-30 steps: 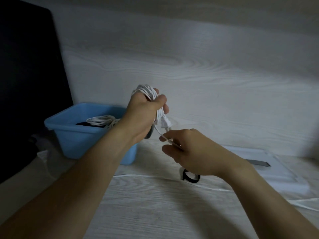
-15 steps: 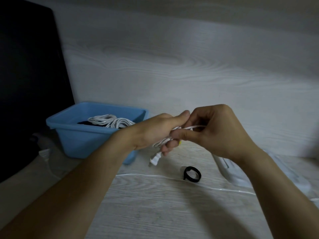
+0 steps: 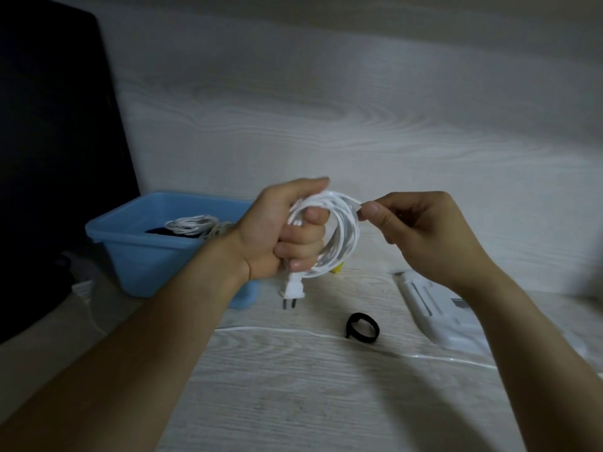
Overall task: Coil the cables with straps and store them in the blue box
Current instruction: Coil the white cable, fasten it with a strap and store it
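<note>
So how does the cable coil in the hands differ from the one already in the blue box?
The held coil is up in the air, gripped by the left hand with the right hand pinching its end; the stored coil lies flat in the blue box. The held coil's plug dangles in view; the stored coil shows none. Both are white.

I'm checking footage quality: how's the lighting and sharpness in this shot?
Head view: dim, corners darkened; white cable coil in the left hand is slightly smeared; black strap and blue box stay readable; wide-angle bending at the edges.
</note>
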Tool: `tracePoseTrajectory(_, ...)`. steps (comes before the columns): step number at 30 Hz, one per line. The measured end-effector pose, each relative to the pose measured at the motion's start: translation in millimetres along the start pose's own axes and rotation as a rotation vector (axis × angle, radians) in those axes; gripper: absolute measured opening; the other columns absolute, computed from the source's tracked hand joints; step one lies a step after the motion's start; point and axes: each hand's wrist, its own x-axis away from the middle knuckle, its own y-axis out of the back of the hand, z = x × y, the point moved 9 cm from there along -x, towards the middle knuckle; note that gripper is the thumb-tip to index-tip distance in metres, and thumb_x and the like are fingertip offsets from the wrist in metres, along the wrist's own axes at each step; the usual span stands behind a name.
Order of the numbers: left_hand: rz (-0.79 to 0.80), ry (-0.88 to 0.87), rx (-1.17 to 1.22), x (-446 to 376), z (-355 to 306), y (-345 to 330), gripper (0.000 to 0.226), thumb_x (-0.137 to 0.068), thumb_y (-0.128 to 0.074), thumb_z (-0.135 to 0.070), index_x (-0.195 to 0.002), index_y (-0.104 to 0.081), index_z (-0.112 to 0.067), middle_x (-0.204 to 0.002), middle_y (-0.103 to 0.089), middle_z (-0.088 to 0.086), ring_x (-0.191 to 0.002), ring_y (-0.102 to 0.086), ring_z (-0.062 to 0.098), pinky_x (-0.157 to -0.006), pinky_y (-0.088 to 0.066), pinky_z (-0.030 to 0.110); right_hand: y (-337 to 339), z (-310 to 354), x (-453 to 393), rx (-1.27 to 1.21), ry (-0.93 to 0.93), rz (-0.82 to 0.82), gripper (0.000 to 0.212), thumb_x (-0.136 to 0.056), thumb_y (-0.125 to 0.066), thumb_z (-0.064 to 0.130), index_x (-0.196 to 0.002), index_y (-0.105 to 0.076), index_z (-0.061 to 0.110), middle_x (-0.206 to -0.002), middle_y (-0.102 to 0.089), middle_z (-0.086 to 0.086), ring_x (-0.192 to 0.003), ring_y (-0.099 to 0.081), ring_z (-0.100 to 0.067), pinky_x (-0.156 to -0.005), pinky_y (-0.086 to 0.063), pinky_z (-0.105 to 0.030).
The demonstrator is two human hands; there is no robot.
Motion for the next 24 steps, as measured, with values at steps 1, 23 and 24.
tracePoseTrajectory(1, 0.005, -0.033, 0.104, -0.2, -4.9, 1.6, 0.046, -0.086, -0.043, -0.050, -0.051, -0.042, -0.020, -0.033, -0.021, -0.007, -0.027, -0.019, 0.009, -0.038, -0.017, 0.022, -1.3, -4.0, -0.1, 0.007, -0.020, 0.010, 0.026, -0.093, -0.058, 0.040, -0.089, -0.078, 0.023, -0.050, -0.052, 0.008, -0.045, -0.043, -0.005, -0.051, -0.037, -0.017)
tracePoseTrajectory(23, -0.590, -0.438, -0.247, 8.4, -37.9, 38.1, 0.023, -0.103, -0.044, -0.011, -0.083, -0.053, -0.010, -0.069, -0.060, 0.002, -0.066, -0.059, 0.018, -0.077, -0.050, 0.040, -71.1, 23.3, 24.7, 0.328, -0.099, 0.496, 0.022, -0.101, -0.052, 0.021, -0.090, -0.070, 0.015, -0.078, -0.073, 0.002, -0.057, -0.059, -0.001, -0.059, -0.044, -0.020)
tracePoseTrajectory(24, -0.575, -0.427, -0.395, 7.3, -37.4, 30.9, 0.020, -0.104, -0.042, -0.011, -0.086, -0.052, -0.010, -0.073, -0.060, 0.003, -0.069, -0.059, 0.018, -0.075, -0.051, 0.037, -69.0, 24.1, 24.7, 0.308, -0.119, 0.495, 0.024, -0.101, -0.053, 0.023, -0.087, -0.070, 0.015, -0.075, -0.073, 0.003, -0.052, -0.059, 0.003, -0.055, -0.041, -0.014)
